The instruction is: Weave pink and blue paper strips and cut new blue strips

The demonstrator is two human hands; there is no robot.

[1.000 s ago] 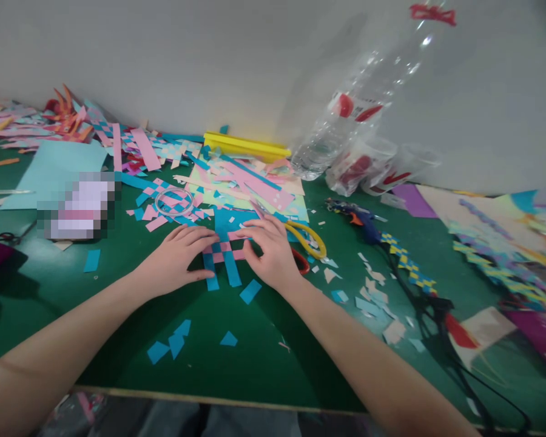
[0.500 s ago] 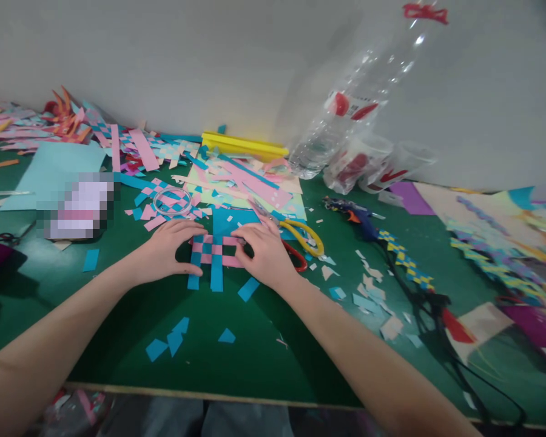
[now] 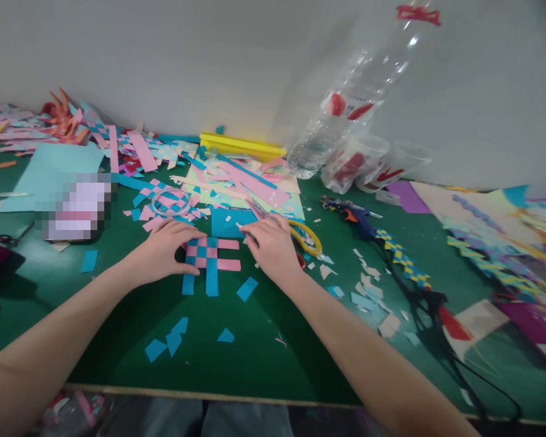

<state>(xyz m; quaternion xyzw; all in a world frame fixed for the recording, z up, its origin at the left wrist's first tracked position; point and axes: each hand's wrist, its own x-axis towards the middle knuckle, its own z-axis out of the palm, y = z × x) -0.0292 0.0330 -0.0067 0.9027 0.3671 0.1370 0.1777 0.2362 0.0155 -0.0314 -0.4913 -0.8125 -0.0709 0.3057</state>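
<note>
A small woven paper piece (image 3: 201, 252) of pink and blue strips lies flat, pink ends pointing right and blue ends pointing down. My left hand (image 3: 164, 249) curves around its left edge, thumb and fingers gripping the paper lightly. To the right of the pink ends is my right hand (image 3: 275, 249), apart from the weave, fingers bent and loosely parted. The fingertips hover by a blue paper sheet (image 3: 227, 221). Behind and partly under that hand lie scissors with a yellow handle (image 3: 310, 238); much of them is covered.
Cut scraps (image 3: 175, 337) lie in front. Farther back are a clear ring (image 3: 170, 201), a yellow folded strip (image 3: 241, 145) and a blurred-out phone-like object (image 3: 77, 209). A tilted plastic bottle (image 3: 341, 109), cups (image 3: 357, 161) and a blue glue gun (image 3: 359, 218) stand or lie right.
The woven piece has moved left, with my left hand moving left beside it. My right hand has let go of the pink strip ends and drawn back toward the scissors.
</note>
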